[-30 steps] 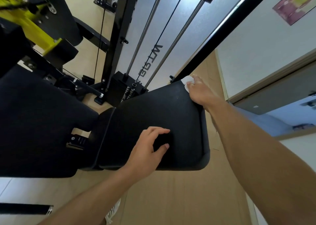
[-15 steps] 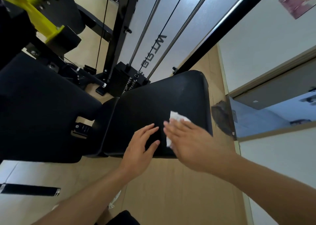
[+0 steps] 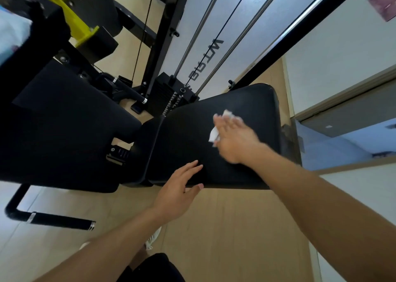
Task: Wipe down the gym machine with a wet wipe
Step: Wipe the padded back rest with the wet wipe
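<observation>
white and soft, the wet wipe (image 3: 215,133) bends easily; the right hand (image 3: 234,139) presses it flat, fingers straight, on the black seat pad (image 3: 188,136). the left hand (image 3: 175,192) rests open near.

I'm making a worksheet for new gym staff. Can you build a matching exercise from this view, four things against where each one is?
Things:
1. wet wipe
2. left hand
3. weight stack
4. yellow frame part

Places:
A. top left of view
B. near edge of the seat pad
C. under the right hand
D. behind the pad, below the guide rods

Pairs: 1-C, 2-B, 3-D, 4-A
</observation>
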`<state>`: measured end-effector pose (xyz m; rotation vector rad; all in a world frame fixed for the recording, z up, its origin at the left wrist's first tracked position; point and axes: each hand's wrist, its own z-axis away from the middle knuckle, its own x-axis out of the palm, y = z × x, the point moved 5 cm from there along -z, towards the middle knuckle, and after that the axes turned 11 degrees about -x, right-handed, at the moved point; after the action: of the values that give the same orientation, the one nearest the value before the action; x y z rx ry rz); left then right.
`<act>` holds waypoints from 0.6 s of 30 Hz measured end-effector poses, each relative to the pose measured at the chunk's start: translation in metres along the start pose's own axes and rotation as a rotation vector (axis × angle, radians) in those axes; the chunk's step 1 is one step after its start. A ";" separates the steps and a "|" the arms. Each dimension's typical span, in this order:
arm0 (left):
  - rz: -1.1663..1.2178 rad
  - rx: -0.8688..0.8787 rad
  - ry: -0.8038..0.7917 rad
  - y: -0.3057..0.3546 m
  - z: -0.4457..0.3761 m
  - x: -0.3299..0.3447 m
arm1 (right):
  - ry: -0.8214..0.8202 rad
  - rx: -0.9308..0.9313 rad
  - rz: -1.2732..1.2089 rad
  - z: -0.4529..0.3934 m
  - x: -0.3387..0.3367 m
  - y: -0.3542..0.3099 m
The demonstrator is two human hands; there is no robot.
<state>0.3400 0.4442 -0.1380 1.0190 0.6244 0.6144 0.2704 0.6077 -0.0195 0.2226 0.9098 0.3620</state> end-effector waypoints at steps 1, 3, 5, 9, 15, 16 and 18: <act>0.006 -0.017 -0.004 -0.009 0.001 -0.003 | -0.050 -0.090 0.019 0.005 0.012 -0.027; 0.015 -0.047 -0.009 -0.028 0.003 -0.009 | -0.139 -0.286 0.114 0.023 0.035 -0.072; 0.022 -0.075 -0.026 -0.041 0.005 -0.015 | -0.137 -0.312 0.166 0.025 0.033 -0.064; 0.072 -0.116 -0.052 -0.050 0.010 -0.024 | -0.012 0.147 0.151 -0.018 -0.031 0.052; 0.059 -0.076 -0.052 -0.048 0.007 -0.040 | -0.048 0.119 0.107 -0.051 -0.018 0.019; 0.073 -0.068 -0.043 -0.047 0.006 -0.042 | -0.078 -0.054 0.123 -0.045 0.002 -0.022; 0.097 -0.053 -0.025 -0.046 0.004 -0.044 | -0.246 -0.409 0.184 -0.014 0.039 -0.095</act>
<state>0.3214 0.3921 -0.1700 1.0100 0.5359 0.6990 0.3010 0.5364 -0.0883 -0.0275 0.5579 0.6670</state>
